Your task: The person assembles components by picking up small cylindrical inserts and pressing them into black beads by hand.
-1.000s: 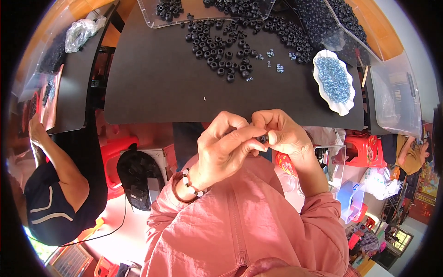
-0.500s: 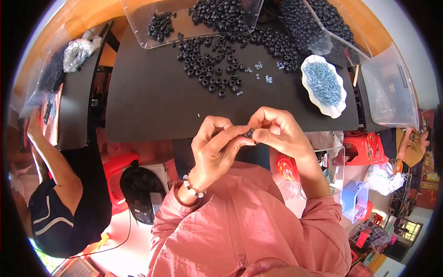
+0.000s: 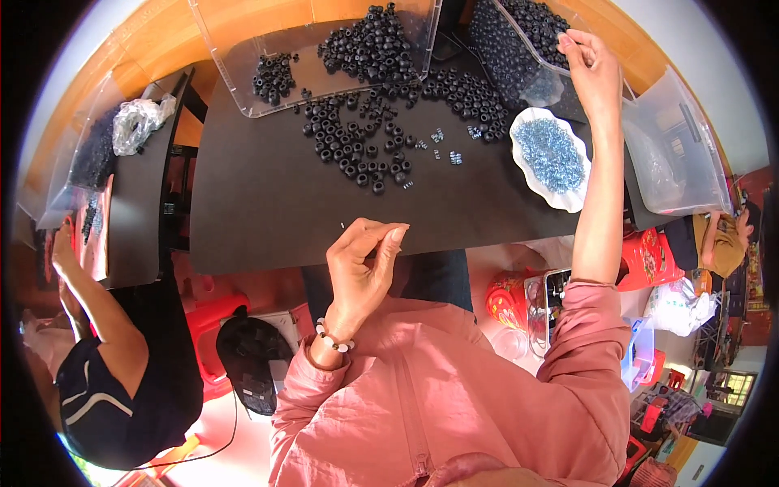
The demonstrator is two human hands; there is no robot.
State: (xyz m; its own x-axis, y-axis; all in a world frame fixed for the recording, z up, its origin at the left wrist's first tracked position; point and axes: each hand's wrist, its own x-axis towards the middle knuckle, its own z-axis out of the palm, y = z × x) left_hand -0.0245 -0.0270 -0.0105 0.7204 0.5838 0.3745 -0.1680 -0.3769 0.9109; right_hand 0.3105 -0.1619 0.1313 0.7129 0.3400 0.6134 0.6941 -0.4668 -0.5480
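Just past the table's near edge, my left hand (image 3: 363, 261) is closed in a pinch, thumb tip against the forefinger. Whatever may be between those fingertips is too small to make out. My right hand (image 3: 594, 75) reaches far forward to the clear bin of black beads (image 3: 531, 24), its fingers bent together at the bin's rim. Nothing I can name shows in that grip. Loose round black beads (image 3: 357, 146) lie spread over the dark table (image 3: 268, 195). Beside my right forearm, a white scalloped dish (image 3: 558, 195) holds small pale-blue tube beads (image 3: 552, 154).
A tipped clear tray (image 3: 243, 101) with black beads stands at the far side. A few blue beads (image 3: 455, 157) lie mid-table. Another clear container (image 3: 682, 154) is at right. A person in dark clothes (image 3: 105, 381) works at the left table; a black backpack (image 3: 247, 361) sits below.
My hands have parted. The right one went forward and right to the bead bin; the left stays near the table edge. The small black piece formerly between both hands no longer shows.
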